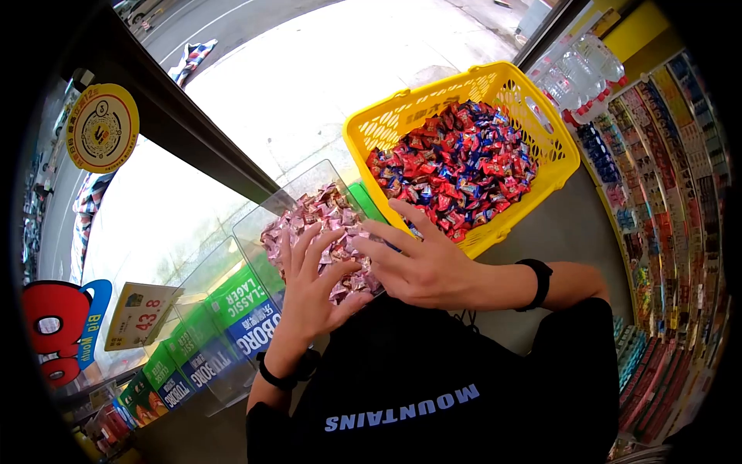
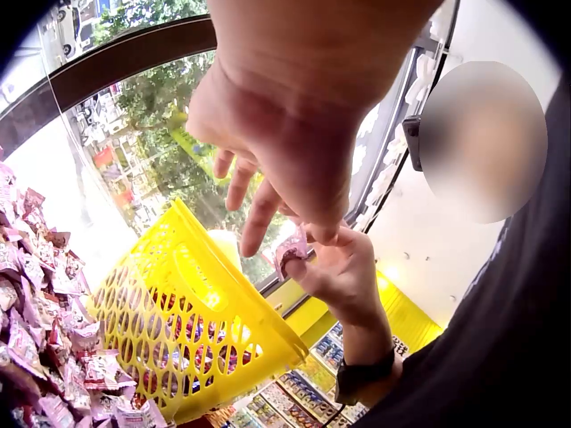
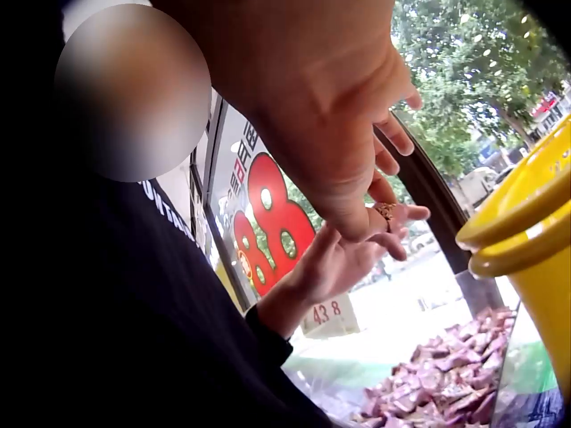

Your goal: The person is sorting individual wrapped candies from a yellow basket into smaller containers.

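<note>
Over a clear bin of pink-wrapped candies (image 1: 328, 209), both hands are held close together. My left hand (image 1: 313, 282) has its fingers spread, its tips near the other hand. My right hand (image 1: 429, 267) comes from the right with fingers bent. In the left wrist view one pink-wrapped candy (image 2: 289, 248) is at the right hand's (image 2: 343, 276) thumb tip, between the two hands. The right wrist view shows a brownish piece (image 3: 385, 212) at the right fingertips, close to the left hand (image 3: 335, 267); its far side is hidden.
A yellow basket (image 1: 568, 166) with red and blue wrapped candies stands beyond the bin, to the right. Clear panels and green-and-blue Tuborg boxes (image 1: 243, 298) are at the left, with a price card (image 1: 141, 315). Store shelves (image 1: 665, 193) line the right; bottles (image 1: 576, 77) stand at top right.
</note>
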Demonstrator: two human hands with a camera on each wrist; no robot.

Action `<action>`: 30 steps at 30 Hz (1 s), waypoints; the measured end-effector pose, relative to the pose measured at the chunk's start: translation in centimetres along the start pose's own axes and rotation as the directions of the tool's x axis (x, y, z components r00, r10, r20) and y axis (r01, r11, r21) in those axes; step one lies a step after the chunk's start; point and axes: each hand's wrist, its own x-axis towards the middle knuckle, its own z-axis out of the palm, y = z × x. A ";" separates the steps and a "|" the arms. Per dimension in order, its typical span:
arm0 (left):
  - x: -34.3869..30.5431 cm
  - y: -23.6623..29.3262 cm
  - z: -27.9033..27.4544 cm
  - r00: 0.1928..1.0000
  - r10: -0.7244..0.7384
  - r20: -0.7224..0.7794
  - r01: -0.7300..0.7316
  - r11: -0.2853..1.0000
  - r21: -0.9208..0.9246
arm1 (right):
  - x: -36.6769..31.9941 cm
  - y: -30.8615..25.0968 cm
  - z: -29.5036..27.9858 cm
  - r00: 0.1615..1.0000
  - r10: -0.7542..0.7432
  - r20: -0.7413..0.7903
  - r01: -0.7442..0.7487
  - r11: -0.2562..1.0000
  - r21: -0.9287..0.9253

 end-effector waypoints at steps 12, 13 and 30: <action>0.6 1.3 1.0 0.994 0.060 0.092 -0.071 0.991 0.112 | -2.6 -1.3 3.0 0.973 0.211 -0.090 -0.209 0.978 0.022; 0.6 1.3 1.2 0.994 0.064 0.088 -0.076 0.988 0.136 | -2.9 -1.4 3.1 0.975 0.216 -0.054 -0.213 0.976 0.054; -0.5 1.0 3.0 0.997 0.073 0.035 -0.079 0.977 0.197 | -3.8 1.2 1.4 0.961 0.186 0.207 -0.237 0.935 0.263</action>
